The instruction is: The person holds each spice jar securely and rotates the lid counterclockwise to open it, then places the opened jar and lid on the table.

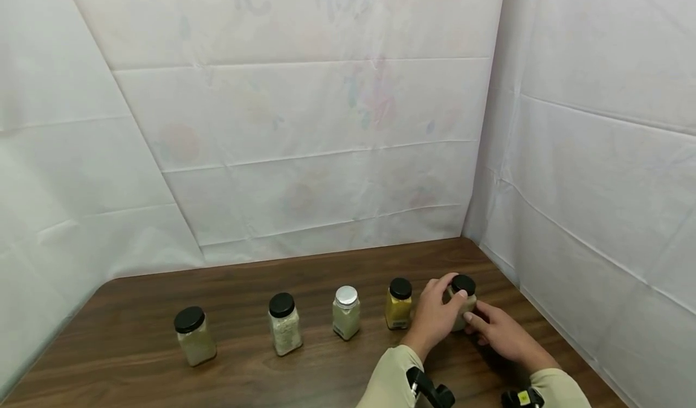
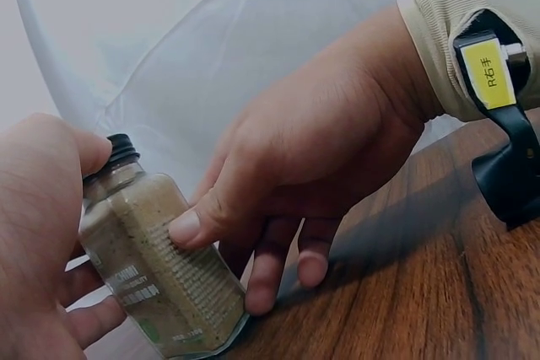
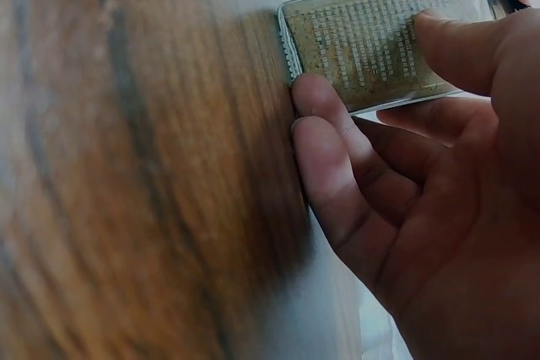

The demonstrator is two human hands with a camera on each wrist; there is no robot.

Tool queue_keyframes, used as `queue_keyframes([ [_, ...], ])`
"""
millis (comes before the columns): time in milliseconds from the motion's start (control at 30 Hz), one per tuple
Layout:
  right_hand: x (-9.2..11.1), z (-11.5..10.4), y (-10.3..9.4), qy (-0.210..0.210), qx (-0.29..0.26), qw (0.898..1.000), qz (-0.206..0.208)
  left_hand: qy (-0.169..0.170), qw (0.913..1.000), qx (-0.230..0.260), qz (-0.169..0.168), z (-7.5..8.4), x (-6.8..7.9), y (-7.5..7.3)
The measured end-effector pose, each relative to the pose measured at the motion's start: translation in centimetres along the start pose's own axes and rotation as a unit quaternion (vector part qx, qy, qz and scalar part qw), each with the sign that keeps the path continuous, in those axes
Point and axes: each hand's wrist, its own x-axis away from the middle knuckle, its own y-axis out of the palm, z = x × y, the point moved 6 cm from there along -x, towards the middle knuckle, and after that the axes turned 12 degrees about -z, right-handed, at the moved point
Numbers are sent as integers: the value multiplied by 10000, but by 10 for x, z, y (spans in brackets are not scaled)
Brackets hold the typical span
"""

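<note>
A clear square seasoning jar (image 2: pixel 160 250) with a black cap (image 1: pixel 463 283) and a greenish-beige powder inside is at the right end of a row of jars. My left hand (image 1: pixel 433 311) grips its upper part from the left, thumb near the cap. My right hand (image 1: pixel 505 333) holds the lower part from the other side, with its thumb on the printed face in the left wrist view. The jar leans, its base close to the wooden table (image 2: pixel 405 292). In the right wrist view, fine lines of print cover the jar's side (image 3: pixel 363 48).
Left of my hands stand a yellow-filled jar (image 1: pixel 399 305) with a black cap, a silver-capped jar (image 1: pixel 346 314), and two black-capped jars, one nearer (image 1: pixel 285 329) and one farther left (image 1: pixel 197 341). White cloth (image 1: pixel 326 124) hangs behind and along the right side.
</note>
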Motion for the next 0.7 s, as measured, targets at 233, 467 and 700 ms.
queue_keyframes([
  [233, 0, 0, 0, 54, 25, 10000, -43, -36, 10000, 28, 16, -2, 1, -1],
  [467, 1, -5, -3, -125, 79, 9999, 11, 63, 9999, -142, 0, 1, -2, -4],
  [700, 1, 0, -2, -93, 153, 9998, -46, 97, 9997, -229, -77, -3, -1, -3],
])
